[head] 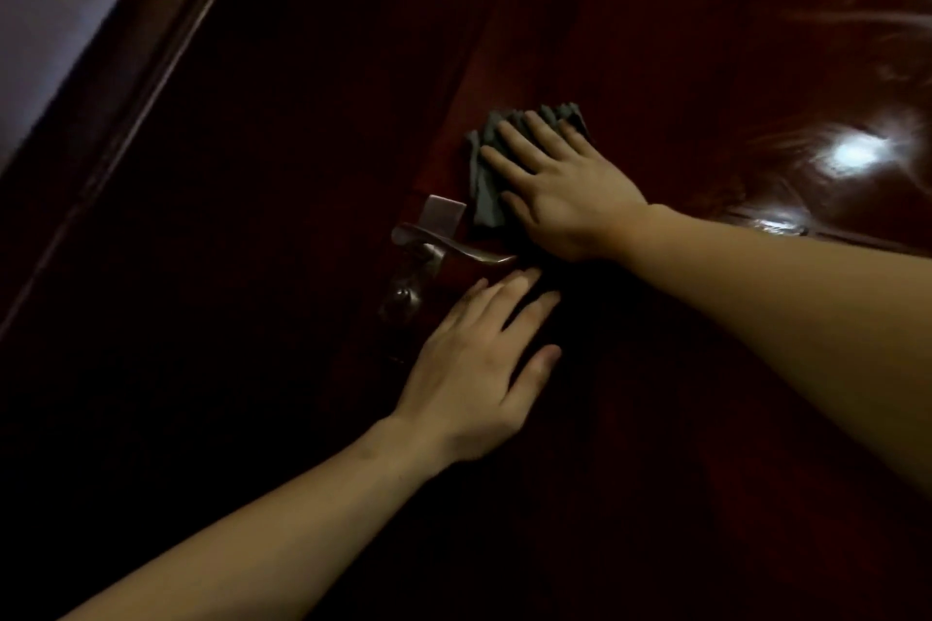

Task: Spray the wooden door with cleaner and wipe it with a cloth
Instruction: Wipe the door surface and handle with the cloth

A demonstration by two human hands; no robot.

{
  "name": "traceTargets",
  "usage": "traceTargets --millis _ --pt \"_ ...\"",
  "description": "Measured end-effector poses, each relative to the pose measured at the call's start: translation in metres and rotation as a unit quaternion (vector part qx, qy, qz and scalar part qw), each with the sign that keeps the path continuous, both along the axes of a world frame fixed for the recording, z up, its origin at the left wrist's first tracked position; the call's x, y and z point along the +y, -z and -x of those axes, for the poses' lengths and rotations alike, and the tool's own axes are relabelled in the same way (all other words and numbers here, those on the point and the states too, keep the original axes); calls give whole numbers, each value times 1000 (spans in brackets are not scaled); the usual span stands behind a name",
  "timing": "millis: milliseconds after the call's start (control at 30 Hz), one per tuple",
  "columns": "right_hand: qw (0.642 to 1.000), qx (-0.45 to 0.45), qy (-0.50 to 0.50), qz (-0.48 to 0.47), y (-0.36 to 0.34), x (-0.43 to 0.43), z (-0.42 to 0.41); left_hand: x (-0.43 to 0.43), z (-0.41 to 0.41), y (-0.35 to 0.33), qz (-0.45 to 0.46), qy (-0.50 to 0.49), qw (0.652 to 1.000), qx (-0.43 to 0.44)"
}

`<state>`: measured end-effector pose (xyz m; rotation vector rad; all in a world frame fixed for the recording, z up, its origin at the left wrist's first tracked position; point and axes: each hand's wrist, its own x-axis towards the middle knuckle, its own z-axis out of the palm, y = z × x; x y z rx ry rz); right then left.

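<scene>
Grip flat, fingers straight: right hand (pixel 560 197) presses grey cloth (pixel 486 197) on the wooden door (pixel 706 40), one o'clock of the handle (pixel 449 245); left hand (pixel 479 368) flat at five.

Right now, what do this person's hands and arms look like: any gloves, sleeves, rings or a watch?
The left hand and right hand are bare: no gloves, rings, watch or bracelet show. The left forearm and right forearm are uncovered to the picture's edge, so no sleeve is visible. Dim light hides finer marks.
</scene>
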<state>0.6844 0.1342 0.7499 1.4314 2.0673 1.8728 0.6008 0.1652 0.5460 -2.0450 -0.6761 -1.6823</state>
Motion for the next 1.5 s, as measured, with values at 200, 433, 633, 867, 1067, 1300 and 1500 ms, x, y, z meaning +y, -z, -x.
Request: traceTargets --millis 200,433,633,867,1067,1300,1500 --pt "990 -106 -4 87 9 5 6 41 60 58 6 -102 995 21" --pt "986 -109 -10 125 21 -5 -2 67 84 92 13 -74 994 83" --pt "973 122 -176 82 23 -18 22 75 68 99 6 -37 999 8" --pt "979 -85 -38 181 56 -14 68 83 63 102 -26 -14 999 -44" --pt "953 -290 -82 17 68 -13 37 86 64 103 -26 -32 998 -40" --pt "952 -291 -76 -58 105 -20 18 85 60 109 -41 -3 993 -108" --pt "975 -205 -88 7 143 26 34 90 59 112 -108 26 987 -112"
